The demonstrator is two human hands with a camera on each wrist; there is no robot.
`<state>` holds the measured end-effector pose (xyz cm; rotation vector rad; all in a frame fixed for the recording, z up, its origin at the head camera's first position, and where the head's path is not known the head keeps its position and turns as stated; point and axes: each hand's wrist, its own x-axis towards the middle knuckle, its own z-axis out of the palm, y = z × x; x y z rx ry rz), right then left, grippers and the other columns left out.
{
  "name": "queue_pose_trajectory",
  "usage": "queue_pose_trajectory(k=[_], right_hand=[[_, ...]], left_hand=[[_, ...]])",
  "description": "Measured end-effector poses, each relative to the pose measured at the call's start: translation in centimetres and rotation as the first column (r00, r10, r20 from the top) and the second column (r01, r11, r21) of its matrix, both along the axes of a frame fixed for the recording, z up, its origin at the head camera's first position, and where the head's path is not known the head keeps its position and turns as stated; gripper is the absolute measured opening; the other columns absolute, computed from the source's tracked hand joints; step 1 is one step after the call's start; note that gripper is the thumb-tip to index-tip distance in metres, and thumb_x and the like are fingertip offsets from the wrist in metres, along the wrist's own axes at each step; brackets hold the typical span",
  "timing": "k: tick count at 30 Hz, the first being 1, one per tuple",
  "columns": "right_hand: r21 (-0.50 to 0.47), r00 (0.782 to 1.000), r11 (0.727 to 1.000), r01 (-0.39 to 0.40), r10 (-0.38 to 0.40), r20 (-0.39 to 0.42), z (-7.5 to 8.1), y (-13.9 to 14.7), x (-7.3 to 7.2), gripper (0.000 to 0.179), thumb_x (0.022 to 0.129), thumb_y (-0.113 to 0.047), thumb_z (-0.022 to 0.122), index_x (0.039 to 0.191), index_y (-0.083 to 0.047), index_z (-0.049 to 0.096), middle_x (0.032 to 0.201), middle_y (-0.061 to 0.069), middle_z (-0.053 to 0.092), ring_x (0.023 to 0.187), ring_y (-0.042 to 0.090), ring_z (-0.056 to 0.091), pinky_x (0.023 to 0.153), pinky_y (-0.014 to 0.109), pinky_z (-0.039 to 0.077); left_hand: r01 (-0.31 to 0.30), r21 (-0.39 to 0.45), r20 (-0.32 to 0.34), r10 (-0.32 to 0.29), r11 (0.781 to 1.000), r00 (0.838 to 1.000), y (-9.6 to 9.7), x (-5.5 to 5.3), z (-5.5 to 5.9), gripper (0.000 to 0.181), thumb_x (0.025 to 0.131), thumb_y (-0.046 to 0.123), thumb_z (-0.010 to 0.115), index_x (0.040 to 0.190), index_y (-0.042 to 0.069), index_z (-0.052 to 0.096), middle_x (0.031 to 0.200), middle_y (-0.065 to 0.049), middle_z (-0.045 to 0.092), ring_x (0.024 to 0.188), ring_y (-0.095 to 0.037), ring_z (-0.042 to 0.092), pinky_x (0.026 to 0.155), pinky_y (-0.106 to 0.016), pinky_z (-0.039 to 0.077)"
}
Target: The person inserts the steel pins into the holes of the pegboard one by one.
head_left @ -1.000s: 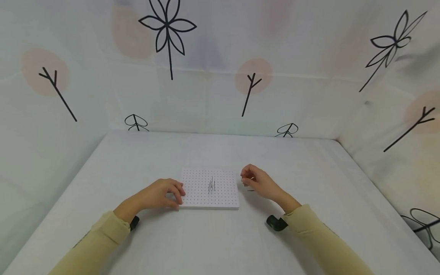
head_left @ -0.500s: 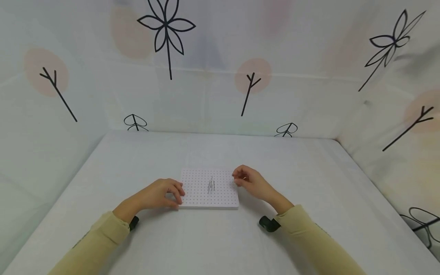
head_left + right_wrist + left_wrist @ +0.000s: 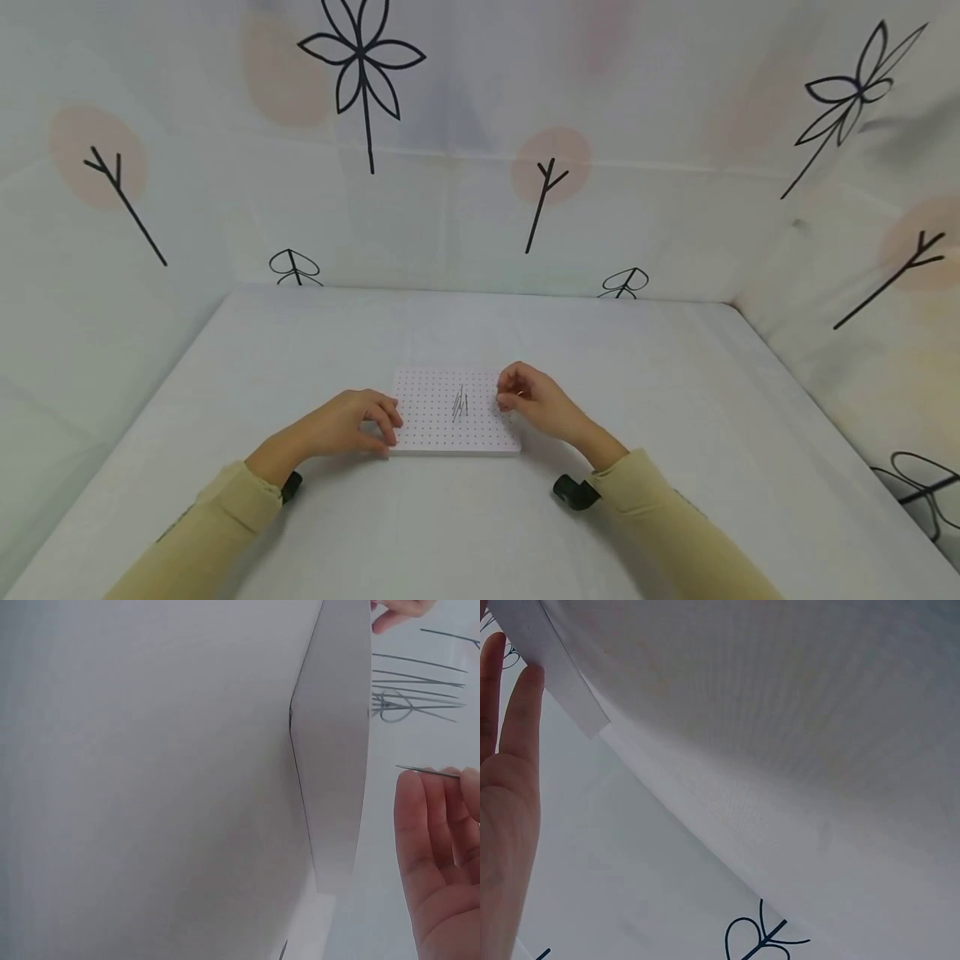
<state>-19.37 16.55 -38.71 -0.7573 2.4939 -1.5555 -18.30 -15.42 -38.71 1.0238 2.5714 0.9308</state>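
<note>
A white board with rows of small holes lies on the table. Several thin dark needles stand in its middle, some leaning; the right wrist view shows these needles from the side, sticking out of the board. My left hand rests at the board's left edge, its fingers touching it; in the left wrist view two fingers lie nearly straight against the board's side. Over the board's right edge, my right hand pinches a needle between thumb and fingertips, clear of the standing ones.
White cloth covers the table. A patterned cloth wall encloses the back and sides. Low in the right wrist view, a short dark sliver shows near the board.
My right hand has moved left, from beside the board to over its right edge. A dark sliver seen on the table beneath it a second ago no longer shows. My left hand stays put.
</note>
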Motion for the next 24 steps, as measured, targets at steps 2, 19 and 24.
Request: queue_pose_trajectory(k=[2,19,24], right_hand=[[0.005,1.000,1.000,-0.001,0.001,-0.001,-0.1,-0.2,0.0,0.012,0.088,0.005,0.059,0.097,0.003,0.052,0.088,0.012,0.057,0.080,0.021,0.058,0.071,0.029,0.053],[-0.022,0.999,1.000,-0.014,0.016,0.052,2.8,-2.1,2.1,0.013,0.082,0.009,0.063,0.092,0.007,0.054,0.084,0.014,0.060,0.077,0.024,0.062,0.069,0.026,0.054],[-0.027,0.998,0.999,-0.031,0.032,0.048,2.6,-2.6,2.1,0.013,0.082,0.008,0.064,0.091,0.007,0.055,0.084,0.014,0.062,0.077,0.024,0.062,0.069,0.025,0.053]], left_hand=[[0.000,0.001,-0.002,0.000,1.000,1.000,0.0,0.0,0.0,0.014,0.072,0.013,0.080,0.075,0.024,0.072,0.102,0.010,0.062,0.120,-0.029,0.047,0.099,-0.050,0.036],[-0.009,-0.001,0.013,0.009,1.000,1.000,0.1,0.1,0.0,0.015,0.072,0.012,0.080,0.075,0.024,0.072,0.103,0.011,0.061,0.121,-0.028,0.046,0.100,-0.048,0.036],[-0.002,0.006,0.008,0.002,1.000,1.000,0.0,0.1,0.0,0.015,0.072,0.011,0.080,0.075,0.024,0.072,0.102,0.010,0.061,0.121,-0.028,0.046,0.100,-0.048,0.036]])
